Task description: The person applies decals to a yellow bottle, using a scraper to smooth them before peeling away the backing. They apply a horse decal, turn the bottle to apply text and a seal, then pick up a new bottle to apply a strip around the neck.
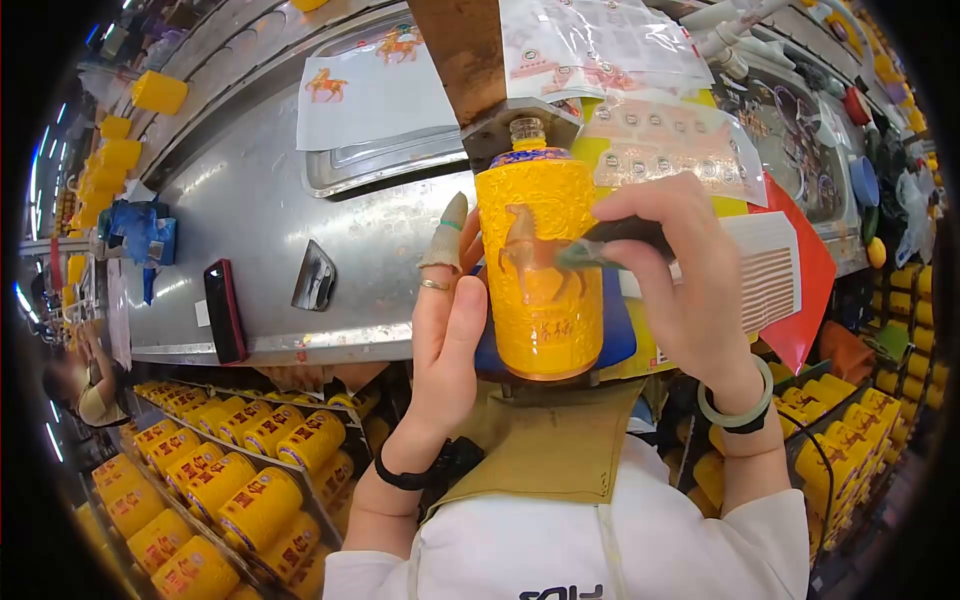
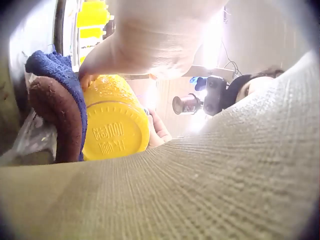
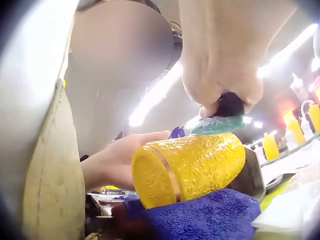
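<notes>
A yellow embossed bottle (image 1: 541, 330) with a clear glass neck lies tilted on a blue cloth (image 3: 210, 215), its base toward the person. On its front is a brown horse decal (image 1: 530, 262) with small red characters below. My right hand (image 1: 690, 270) pinches a dark-handled tool (image 3: 231, 105) with a greenish, film-like flared end, which lies against the horse decal. At the bottle's left side my left hand (image 1: 447, 330) rests with thumb and index finger straight; a pale finger cot covers the index fingertip. Its other fingers are partly hidden beside the bottle. The raised-character base (image 2: 117, 132) shows in the left wrist view.
A brown post (image 1: 460, 60) stands at the bottle's neck. Decal sheets (image 1: 670, 140) lie right of it; a white sheet (image 1: 370, 100) covers a metal tray (image 1: 400, 160). A phone (image 1: 225, 310) lies left. Crates of yellow bottles (image 1: 250, 500) flank the person.
</notes>
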`<state>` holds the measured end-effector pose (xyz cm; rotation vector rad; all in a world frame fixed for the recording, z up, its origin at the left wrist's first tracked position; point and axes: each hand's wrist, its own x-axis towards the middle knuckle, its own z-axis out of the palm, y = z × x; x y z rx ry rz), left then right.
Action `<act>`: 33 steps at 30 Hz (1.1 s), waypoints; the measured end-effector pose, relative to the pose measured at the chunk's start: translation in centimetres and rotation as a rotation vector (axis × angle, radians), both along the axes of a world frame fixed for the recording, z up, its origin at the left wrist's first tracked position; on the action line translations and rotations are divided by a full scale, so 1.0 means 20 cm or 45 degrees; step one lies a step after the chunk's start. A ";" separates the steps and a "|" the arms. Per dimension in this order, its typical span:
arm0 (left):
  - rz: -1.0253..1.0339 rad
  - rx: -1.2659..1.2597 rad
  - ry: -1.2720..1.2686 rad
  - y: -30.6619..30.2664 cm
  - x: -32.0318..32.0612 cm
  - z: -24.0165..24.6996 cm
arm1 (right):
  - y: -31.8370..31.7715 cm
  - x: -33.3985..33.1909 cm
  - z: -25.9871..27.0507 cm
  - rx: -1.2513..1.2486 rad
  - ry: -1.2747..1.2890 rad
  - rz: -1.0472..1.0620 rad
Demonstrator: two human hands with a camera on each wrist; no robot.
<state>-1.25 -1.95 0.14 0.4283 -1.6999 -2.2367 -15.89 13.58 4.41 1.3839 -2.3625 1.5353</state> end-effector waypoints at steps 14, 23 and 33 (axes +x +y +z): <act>-0.039 -1.656 0.075 -0.06 0.04 0.02 | 0.18 0.02 -0.08 -0.242 -0.682 -0.189; 0.073 -1.765 0.145 0.03 0.11 -0.02 | 0.17 0.09 -0.10 -0.330 -0.837 -0.262; 0.031 -0.142 0.103 0.09 0.07 -0.04 | 0.15 0.09 -0.05 -0.234 -0.837 -0.165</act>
